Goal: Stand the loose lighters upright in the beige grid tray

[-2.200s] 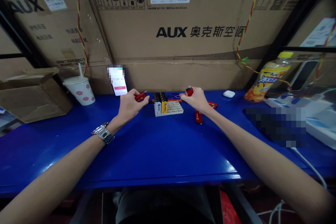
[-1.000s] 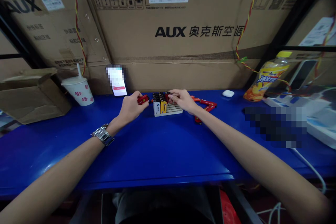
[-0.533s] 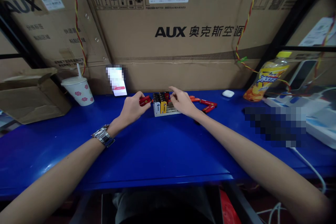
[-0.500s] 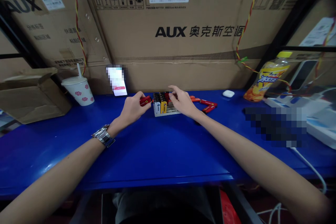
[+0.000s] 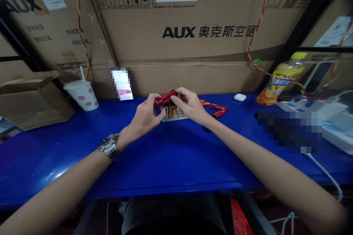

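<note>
Battery (image 5: 166, 98), red | left hand (image 5: 146, 115): grasping one end | right hand (image 5: 191, 107): grasping other end | tray (image 5: 180, 114): near

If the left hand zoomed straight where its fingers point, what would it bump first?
Probably the right hand, just past the red battery the left hand holds. The tray looks lower, but depth is unclear.
</note>
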The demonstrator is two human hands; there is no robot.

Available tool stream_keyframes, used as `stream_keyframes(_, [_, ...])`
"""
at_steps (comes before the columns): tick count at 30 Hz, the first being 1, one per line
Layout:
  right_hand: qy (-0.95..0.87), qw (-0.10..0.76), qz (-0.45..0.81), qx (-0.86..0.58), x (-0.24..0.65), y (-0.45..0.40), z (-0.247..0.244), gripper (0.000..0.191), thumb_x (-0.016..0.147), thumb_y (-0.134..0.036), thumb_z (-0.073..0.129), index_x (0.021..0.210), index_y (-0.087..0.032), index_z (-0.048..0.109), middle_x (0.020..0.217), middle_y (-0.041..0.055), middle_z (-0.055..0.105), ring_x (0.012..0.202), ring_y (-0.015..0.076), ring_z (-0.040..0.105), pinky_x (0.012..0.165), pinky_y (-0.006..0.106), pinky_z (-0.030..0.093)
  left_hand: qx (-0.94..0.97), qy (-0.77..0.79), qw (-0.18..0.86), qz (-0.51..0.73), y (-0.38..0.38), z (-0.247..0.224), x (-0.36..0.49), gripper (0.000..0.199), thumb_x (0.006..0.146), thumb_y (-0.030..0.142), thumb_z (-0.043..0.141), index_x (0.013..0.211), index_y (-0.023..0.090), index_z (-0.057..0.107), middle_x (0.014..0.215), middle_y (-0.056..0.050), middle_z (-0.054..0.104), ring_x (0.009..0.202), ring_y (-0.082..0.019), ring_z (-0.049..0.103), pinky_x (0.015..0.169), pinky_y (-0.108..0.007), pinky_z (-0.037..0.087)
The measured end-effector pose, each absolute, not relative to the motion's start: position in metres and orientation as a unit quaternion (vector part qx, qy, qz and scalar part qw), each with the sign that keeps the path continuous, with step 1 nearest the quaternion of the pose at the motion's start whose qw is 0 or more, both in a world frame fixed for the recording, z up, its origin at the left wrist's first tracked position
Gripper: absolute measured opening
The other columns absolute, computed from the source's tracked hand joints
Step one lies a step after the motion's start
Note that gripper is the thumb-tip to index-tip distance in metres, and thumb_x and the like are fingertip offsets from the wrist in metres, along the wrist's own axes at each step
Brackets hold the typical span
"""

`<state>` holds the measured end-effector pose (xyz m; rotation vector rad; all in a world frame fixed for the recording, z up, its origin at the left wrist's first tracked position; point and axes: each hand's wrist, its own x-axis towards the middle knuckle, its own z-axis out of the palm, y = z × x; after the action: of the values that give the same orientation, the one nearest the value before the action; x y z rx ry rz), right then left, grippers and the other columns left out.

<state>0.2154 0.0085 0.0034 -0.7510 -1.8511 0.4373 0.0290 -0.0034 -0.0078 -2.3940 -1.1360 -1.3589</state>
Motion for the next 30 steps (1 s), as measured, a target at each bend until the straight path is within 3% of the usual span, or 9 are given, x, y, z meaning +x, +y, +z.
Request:
stream_keyframes(2, [-0.73,0.559,0.223,-0.325,0.231,0.018,0.002,0.021,0.088,-0.04,0.052,0.084,-0.019,0.054,0.07,-0.0012,0.047,0.063,0.0118,0.041,0.06,0.028,0.034,-0.801,-0.377,0.066,-0.461,0.002,-0.008,0.025,0.025,0.081,0.026,0.059,0.101,0.017,0.048,0.067,0.003,0.059,0.045,-0.007,0.048,0.046,-0.021,0.04])
stream_keyframes(5, [-0.674,0.586,0.261,-0.366,0.255,0.035,-0.007,0.022,0.085,-0.04,0.053,0.077,-0.019,0.049,0.065,-0.0027,0.043,0.058,0.0106,0.037,0.056,0.027,0.032,-0.784,-0.388,0.079,-0.479,0.012,-0.01,0.016,0.01,0.087,0.027,0.053,0.084,0.019,0.047,0.059,0.004,0.053,0.045,-0.007,0.045,0.044,-0.022,0.036])
stream_keyframes(8, [-0.681,0.552,0.265,-0.401,0.271,0.049,-0.02,0.022,0.083,-0.038,0.054,0.073,-0.02,0.047,0.061,-0.0034,0.041,0.056,0.0107,0.036,0.055,0.027,0.031,-0.77,-0.407,0.11,-0.479,0.02,-0.011,0.008,0.018,0.089,0.024,0.048,0.073,0.02,0.042,0.053,0.005,0.046,0.043,-0.008,0.042,0.044,-0.024,0.032])
stream_keyframes(11, [-0.73,0.488,0.187,-0.44,0.271,0.054,-0.029,0.02,0.082,-0.035,0.054,0.072,-0.019,0.048,0.062,-0.0027,0.044,0.058,0.0115,0.039,0.057,0.027,0.032,-0.774,-0.42,0.112,-0.46,0.023,-0.012,0.005,0.014,0.09,0.022,0.046,0.076,0.02,0.043,0.056,0.003,0.05,0.046,-0.01,0.046,0.047,-0.026,0.033])
stream_keyframes(14, [-0.79,0.404,0.14,-0.44,0.261,0.05,-0.029,0.013,0.083,-0.029,0.051,0.088,-0.017,0.054,0.067,-0.0006,0.054,0.059,0.013,0.046,0.06,0.029,0.036,-0.786,-0.424,0.111,-0.436,0.023,-0.014,0.005,0.009,0.09,0.021,0.043,0.082,0.019,0.046,0.063,0.0,0.055,0.051,-0.011,0.05,0.05,-0.027,0.037])
stream_keyframes(18, [-0.814,0.388,0.137,-0.41,0.248,0.038,-0.025,0.036,0.083,-0.019,0.044,0.119,-0.018,0.042,0.082,0.0029,0.062,0.065,0.0146,0.054,0.064,0.029,0.041,-0.8,-0.414,0.107,-0.42,0.024,-0.016,0.005,0.003,0.088,0.018,0.045,0.086,0.019,0.047,0.069,-0.001,0.058,0.053,-0.011,0.051,0.051,-0.026,0.039])
stream_keyframes(23, [-0.829,0.369,0.099,-0.409,0.249,0.031,-0.015,0.03,0.08,-0.013,0.042,0.109,-0.019,0.044,0.082,0.0028,0.063,0.065,0.014,0.054,0.066,0.028,0.041,-0.805,-0.416,0.106,-0.408,0.024,-0.016,0.005,0.003,0.087,0.017,0.046,0.085,0.019,0.048,0.072,-0.003,0.06,0.055,-0.012,0.052,0.054,-0.026,0.041])
stream_keyframes(26, [-0.849,0.309,0.066,-0.424,0.264,0.03,0.0,0.024,0.073,-0.008,0.043,0.092,-0.019,0.052,0.085,0.0043,0.065,0.071,0.0151,0.056,0.068,0.028,0.041,-0.806,-0.419,0.106,-0.405,0.023,-0.015,0.005,0.003,0.087,0.018,0.046,0.085,0.018,0.048,0.073,-0.003,0.06,0.056,-0.012,0.052,0.056,-0.026,0.041])
stream_keyframes(30, [-0.871,0.102,0.101,-0.469,0.304,0.026,0.024,0.031,0.056,-0.006,0.055,0.083,-0.019,0.061,0.077,0.002,0.065,0.067,0.0159,0.056,0.063,0.027,0.041,-0.81,-0.415,0.104,-0.401,0.02,-0.014,0.007,0.003,0.087,0.018,0.046,0.086,0.018,0.048,0.075,-0.004,0.06,0.057,-0.011,0.051,0.057,-0.026,0.042])
